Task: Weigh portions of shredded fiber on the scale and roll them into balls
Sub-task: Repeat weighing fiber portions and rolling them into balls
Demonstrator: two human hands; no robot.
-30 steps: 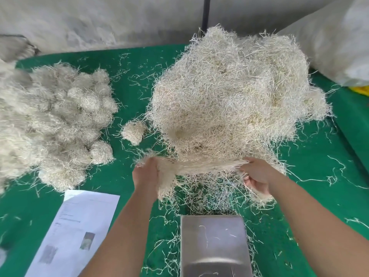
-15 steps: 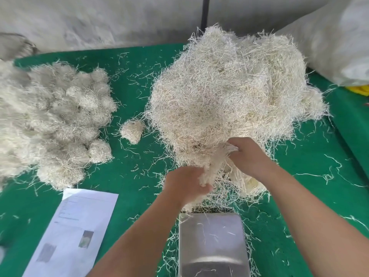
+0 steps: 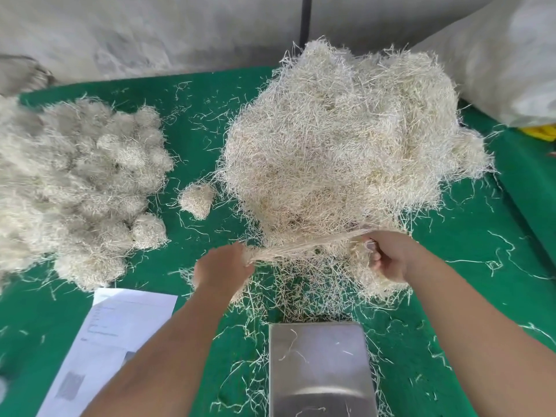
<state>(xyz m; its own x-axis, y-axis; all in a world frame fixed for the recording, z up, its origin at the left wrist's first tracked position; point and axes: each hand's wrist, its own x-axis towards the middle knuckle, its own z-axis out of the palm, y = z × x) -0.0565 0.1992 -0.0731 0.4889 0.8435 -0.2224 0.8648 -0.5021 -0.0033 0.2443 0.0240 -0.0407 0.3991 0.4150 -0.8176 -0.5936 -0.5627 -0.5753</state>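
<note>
Gripping a stretched strand (image 3: pixel 307 245) of fiber, left fingers (image 3: pixel 240 260) and right fingers (image 3: pixel 374 251) clenched on its ends; pile (image 3: pixel 340 152) beyond, scale (image 3: pixel 320 368) nearer.

I am in a small workshop or packing room — a place for hand production, not a home. My desk (image 3: pixel 210 94) is covered in green felt-like cloth and strewn with stray strands. A big heap of shredded fiber (image 3: pixel 346 152) fills the upper middle of the frame, and dozens of rolled balls (image 3: pixel 90 182) pile up at the left. A steel scale (image 3: pixel 320 368) sits at the bottom, a printed sheet (image 3: pixel 120 332) at lower left — and a large white sack (image 3: pixel 496 58) leans at the upper right against a bare grey wall (image 3: pixel 150 34).
</note>
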